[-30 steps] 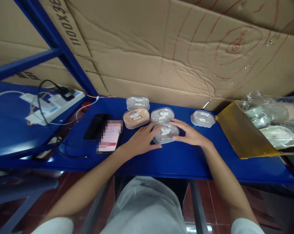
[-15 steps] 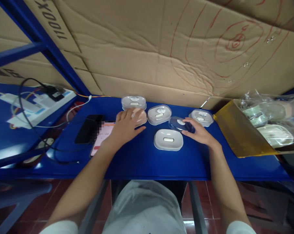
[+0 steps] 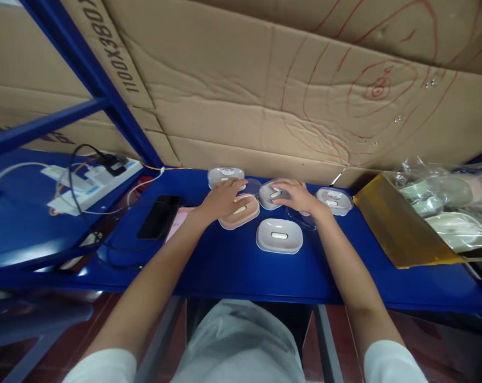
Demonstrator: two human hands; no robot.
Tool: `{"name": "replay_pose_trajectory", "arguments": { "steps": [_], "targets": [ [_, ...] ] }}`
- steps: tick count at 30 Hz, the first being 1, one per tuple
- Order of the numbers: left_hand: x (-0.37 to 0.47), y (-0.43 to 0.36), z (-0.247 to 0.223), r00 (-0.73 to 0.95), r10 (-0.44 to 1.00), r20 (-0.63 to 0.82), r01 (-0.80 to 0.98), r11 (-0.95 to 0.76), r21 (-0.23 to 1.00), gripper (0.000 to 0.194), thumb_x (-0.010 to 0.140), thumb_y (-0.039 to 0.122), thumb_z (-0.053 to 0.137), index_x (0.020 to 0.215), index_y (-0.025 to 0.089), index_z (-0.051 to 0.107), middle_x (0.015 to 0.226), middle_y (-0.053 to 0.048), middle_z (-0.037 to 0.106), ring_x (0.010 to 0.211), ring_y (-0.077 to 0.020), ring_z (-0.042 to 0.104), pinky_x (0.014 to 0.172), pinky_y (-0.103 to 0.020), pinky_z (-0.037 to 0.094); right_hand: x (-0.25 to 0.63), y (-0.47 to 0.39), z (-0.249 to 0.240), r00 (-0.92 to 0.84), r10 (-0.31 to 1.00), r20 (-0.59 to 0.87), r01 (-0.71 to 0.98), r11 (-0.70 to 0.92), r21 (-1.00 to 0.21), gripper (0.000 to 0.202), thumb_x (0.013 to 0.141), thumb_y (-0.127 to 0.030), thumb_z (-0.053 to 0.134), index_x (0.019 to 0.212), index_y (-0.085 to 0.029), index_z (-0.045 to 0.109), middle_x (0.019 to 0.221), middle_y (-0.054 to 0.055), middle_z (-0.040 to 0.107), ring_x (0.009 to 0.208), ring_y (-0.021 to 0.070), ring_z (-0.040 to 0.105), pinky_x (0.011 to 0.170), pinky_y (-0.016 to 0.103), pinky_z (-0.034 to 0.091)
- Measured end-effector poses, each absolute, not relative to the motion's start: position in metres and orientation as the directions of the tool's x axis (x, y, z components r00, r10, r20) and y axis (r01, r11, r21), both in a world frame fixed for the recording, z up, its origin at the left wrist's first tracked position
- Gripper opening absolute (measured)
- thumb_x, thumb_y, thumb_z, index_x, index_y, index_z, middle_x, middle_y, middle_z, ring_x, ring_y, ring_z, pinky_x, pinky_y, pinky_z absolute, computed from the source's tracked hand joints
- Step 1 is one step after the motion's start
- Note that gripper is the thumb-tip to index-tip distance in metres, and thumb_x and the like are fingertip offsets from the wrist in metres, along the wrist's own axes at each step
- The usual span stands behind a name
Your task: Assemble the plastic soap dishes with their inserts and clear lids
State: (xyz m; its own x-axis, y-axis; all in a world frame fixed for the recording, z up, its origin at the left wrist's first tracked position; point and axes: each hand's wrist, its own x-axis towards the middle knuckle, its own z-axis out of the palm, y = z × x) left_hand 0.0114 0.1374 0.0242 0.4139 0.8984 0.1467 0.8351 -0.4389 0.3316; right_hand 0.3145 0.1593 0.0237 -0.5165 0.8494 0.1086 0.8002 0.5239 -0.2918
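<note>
My left hand (image 3: pixel 226 199) holds a clear lid (image 3: pixel 250 187) by its edge, just behind the pink dish (image 3: pixel 241 213), which now shows uncovered. My right hand (image 3: pixel 294 194) has its fingers over a grey lidded dish (image 3: pixel 268 196) at the middle back, thumb and fingertips at its sides. A loose clear lid (image 3: pixel 302 217) lies on the table under my right wrist. In front of it sits an open grey dish (image 3: pixel 279 235) with a small white bar in it. Two more lidded dishes stand behind, one at the left (image 3: pixel 225 175) and one at the right (image 3: pixel 334 201).
At the right, a cardboard box (image 3: pixel 404 223) holds wrapped green dishes. Phones (image 3: pixel 159 217) lie at the left, beside a power strip (image 3: pixel 95 186) with cables. A cardboard wall (image 3: pixel 225 96) rises behind the blue table (image 3: pixel 233 271).
The lid has come off the pink dish with my left hand. My right hand has let go of the loose lid and moved left to the grey lidded dish. The view has shifted slightly.
</note>
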Motion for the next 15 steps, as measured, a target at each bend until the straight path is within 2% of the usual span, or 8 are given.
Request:
{"name": "replay_pose_trajectory", "arguments": {
  "steps": [2,5,9,12,15],
  "targets": [
    [0.017,0.144,0.018,0.472,0.873,0.126,0.812,-0.486,0.324,0.061,0.105,0.057,0.056,0.155,0.022,0.052,0.16,-0.013,0.056,0.146,-0.0316,0.056,0.121,-0.045,0.043,0.322,0.157,0.024,-0.473,0.872,0.13,0.826,0.49,-0.281,0.049,0.103,-0.056,0.065,0.144,-0.03,0.068,0.149,0.015,0.065,0.141,0.0407,0.055,0.119,0.063,0.035],
    [0.028,0.152,0.016,0.504,0.854,0.128,0.795,-0.517,0.318,0.06,0.109,0.056,0.047,0.158,0.021,0.051,0.163,-0.015,0.052,0.148,-0.0301,0.053,0.122,-0.044,0.042,0.341,0.151,0.025,-0.395,0.909,0.131,0.866,0.416,-0.278,0.048,0.106,-0.057,0.056,0.141,-0.027,0.07,0.143,0.019,0.065,0.139,0.0441,0.054,0.119,0.071,0.03],
    [0.028,0.173,0.032,0.444,0.88,0.17,0.828,-0.476,0.298,0.049,0.114,0.039,0.036,0.157,0.023,0.051,0.164,-0.014,0.049,0.154,-0.0304,0.043,0.128,-0.051,0.032,0.367,0.15,0.026,-0.366,0.928,0.069,0.872,0.368,-0.323,0.062,0.09,-0.059,0.08,0.145,-0.034,0.066,0.159,0.013,0.055,0.15,0.0431,0.047,0.121,0.069,0.033],
    [0.009,0.196,0.047,0.345,0.929,0.132,0.888,-0.368,0.275,0.05,0.105,0.032,0.056,0.153,0.02,0.052,0.162,-0.017,0.049,0.153,-0.0385,0.041,0.127,-0.062,0.028,0.375,0.153,0.027,-0.389,0.92,0.053,0.842,0.379,-0.384,0.067,0.088,-0.052,0.083,0.148,-0.03,0.063,0.159,0.012,0.058,0.148,0.0363,0.053,0.123,0.058,0.04],
    [-0.013,0.217,0.051,0.307,0.952,0.008,0.917,-0.298,0.266,0.056,0.097,0.035,0.074,0.147,0.015,0.056,0.155,-0.018,0.056,0.143,-0.0387,0.05,0.12,-0.065,0.038,0.377,0.157,0.028,-0.401,0.913,0.069,0.804,0.388,-0.451,0.062,0.096,-0.055,0.073,0.15,-0.026,0.063,0.154,0.01,0.065,0.142,0.0301,0.06,0.123,0.048,0.045]
  ]
}}
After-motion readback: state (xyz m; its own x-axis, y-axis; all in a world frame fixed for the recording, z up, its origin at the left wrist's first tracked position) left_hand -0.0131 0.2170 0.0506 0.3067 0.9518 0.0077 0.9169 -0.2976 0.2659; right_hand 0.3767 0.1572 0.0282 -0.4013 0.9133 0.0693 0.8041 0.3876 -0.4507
